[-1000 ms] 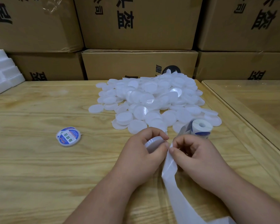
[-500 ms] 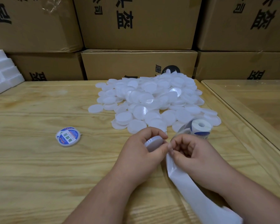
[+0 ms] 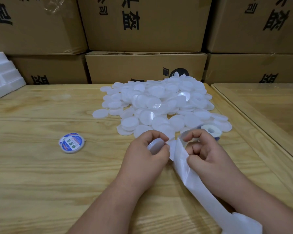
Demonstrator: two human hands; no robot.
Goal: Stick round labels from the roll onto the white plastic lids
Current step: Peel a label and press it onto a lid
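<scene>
A large heap of white plastic lids lies on the wooden table ahead of me. My left hand grips one white lid on edge between thumb and fingers. My right hand pinches the white backing strip that runs from the label roll down toward me. A label edge sits between the two hands, touching the held lid. Two labelled lids, blue, white and green, lie stacked at the left.
Brown cardboard boxes are stacked behind the table. White foam blocks sit at the far left. A second table with a glass top adjoins on the right. The used backing strip trails off the near edge.
My hands have drawn slightly apart, and the backing strip has swung from hanging straight down to slanting toward the lower right. The held lid stays in my left hand.
</scene>
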